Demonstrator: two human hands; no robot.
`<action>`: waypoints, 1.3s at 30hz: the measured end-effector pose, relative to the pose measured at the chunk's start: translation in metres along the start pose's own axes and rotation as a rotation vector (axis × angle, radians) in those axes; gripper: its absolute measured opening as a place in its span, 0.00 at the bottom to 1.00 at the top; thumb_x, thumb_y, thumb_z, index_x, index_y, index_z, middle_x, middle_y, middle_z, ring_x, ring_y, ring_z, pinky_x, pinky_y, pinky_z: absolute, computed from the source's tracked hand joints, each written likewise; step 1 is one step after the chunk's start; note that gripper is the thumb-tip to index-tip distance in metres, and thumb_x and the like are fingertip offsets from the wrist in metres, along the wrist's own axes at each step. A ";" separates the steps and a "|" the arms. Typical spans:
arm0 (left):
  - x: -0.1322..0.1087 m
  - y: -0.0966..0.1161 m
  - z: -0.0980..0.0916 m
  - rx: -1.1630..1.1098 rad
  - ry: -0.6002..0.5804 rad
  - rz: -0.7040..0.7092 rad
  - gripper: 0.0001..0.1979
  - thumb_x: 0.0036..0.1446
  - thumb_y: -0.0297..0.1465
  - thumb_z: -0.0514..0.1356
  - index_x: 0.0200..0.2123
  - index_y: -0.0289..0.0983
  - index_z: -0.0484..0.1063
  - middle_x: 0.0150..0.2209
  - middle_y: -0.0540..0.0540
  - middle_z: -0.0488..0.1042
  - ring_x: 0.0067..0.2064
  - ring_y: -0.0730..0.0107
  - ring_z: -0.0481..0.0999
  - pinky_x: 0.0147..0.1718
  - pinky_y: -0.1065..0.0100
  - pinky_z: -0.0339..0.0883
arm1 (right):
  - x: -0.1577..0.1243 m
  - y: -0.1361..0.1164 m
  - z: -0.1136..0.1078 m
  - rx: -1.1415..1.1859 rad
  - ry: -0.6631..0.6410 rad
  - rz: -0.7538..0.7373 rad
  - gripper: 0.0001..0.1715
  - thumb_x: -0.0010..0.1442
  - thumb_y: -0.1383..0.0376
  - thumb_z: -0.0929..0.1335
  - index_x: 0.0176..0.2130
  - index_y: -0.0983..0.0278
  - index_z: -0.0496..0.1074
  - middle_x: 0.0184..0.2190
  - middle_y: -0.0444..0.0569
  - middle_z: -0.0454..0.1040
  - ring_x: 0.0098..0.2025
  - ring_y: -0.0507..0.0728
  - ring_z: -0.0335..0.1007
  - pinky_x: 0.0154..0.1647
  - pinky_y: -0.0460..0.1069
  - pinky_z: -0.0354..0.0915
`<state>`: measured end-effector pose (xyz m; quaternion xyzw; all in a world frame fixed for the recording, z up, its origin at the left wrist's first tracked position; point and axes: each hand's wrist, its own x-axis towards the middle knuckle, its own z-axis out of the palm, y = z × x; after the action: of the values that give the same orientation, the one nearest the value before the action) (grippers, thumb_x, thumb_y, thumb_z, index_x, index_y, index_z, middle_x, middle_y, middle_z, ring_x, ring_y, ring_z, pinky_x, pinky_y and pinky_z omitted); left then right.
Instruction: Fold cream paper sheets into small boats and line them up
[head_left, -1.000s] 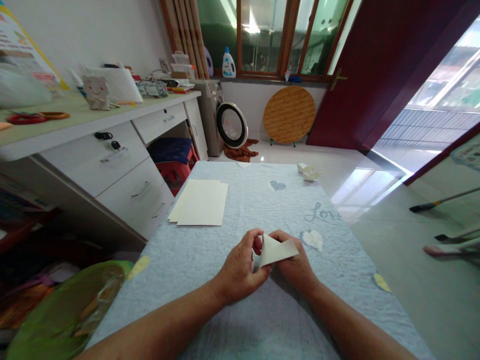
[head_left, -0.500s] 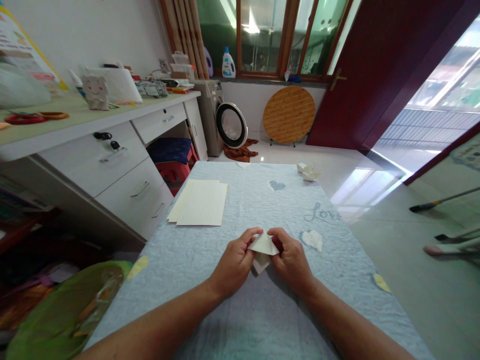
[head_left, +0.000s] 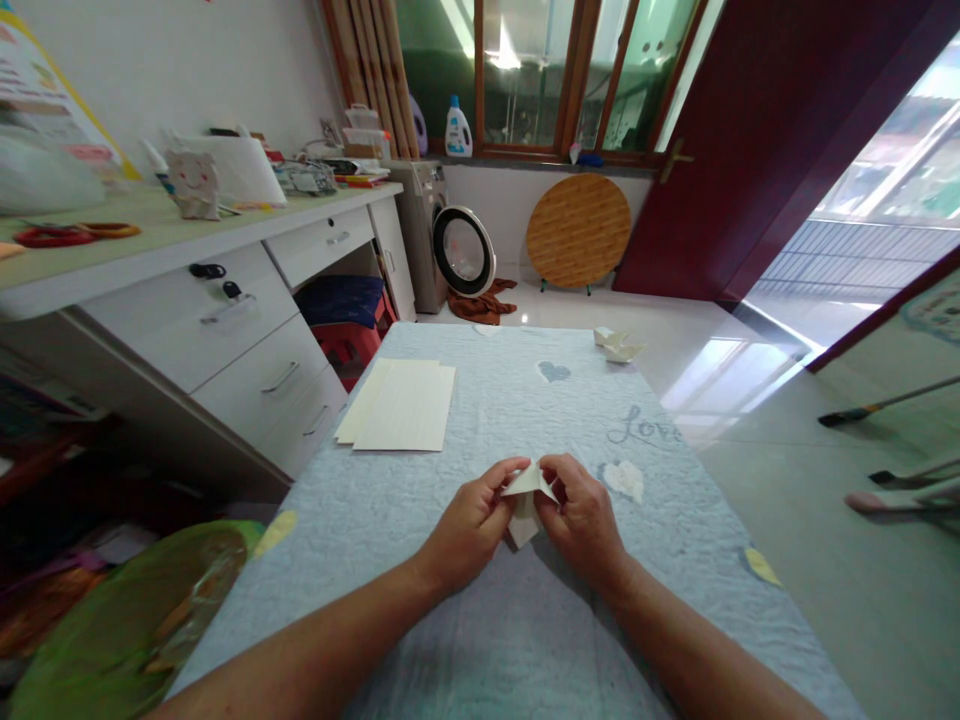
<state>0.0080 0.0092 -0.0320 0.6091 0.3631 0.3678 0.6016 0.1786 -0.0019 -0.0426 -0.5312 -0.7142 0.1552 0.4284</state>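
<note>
From the left, we see a stack of cream paper sheets [head_left: 397, 405] lying flat on the quilted blue tablecloth [head_left: 510, 660], well apart from the hands. Before us, our left hand [head_left: 469, 525] and right hand [head_left: 585, 518] hold a small folded paper [head_left: 527, 500] just above the cloth, each nearly closed and pinching one side between thumb and fingers. At far right, folded paper pieces [head_left: 619, 343] sit near the cloth's far edge. Risk: uneven pinching could crease the paper wrongly, and a loosened grip could let the folds spring open.
</note>
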 end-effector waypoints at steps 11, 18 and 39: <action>0.003 -0.007 -0.005 -0.329 -0.040 -0.100 0.31 0.61 0.48 0.57 0.59 0.35 0.61 0.40 0.43 0.73 0.37 0.65 0.74 0.32 0.67 0.69 | 0.007 -0.011 -0.008 0.204 -0.088 -0.038 0.08 0.59 0.70 0.66 0.32 0.63 0.75 0.30 0.46 0.71 0.31 0.53 0.68 0.31 0.46 0.61; 0.009 -0.007 -0.001 -0.237 0.026 -0.205 0.24 0.61 0.47 0.56 0.35 0.30 0.77 0.27 0.45 0.74 0.27 0.72 0.73 0.27 0.73 0.68 | 0.002 -0.012 -0.004 0.195 -0.110 -0.114 0.09 0.61 0.68 0.67 0.38 0.62 0.78 0.31 0.47 0.68 0.31 0.53 0.67 0.31 0.46 0.63; 0.012 -0.001 -0.005 -0.343 0.117 -0.261 0.18 0.56 0.45 0.61 0.37 0.34 0.71 0.30 0.46 0.73 0.29 0.71 0.73 0.27 0.71 0.68 | 0.002 -0.011 -0.003 0.129 -0.012 -0.108 0.05 0.58 0.71 0.64 0.33 0.63 0.69 0.29 0.44 0.66 0.29 0.52 0.63 0.29 0.46 0.59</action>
<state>0.0095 0.0222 -0.0333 0.4234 0.4050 0.3780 0.7169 0.1737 -0.0050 -0.0325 -0.4623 -0.7329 0.1810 0.4651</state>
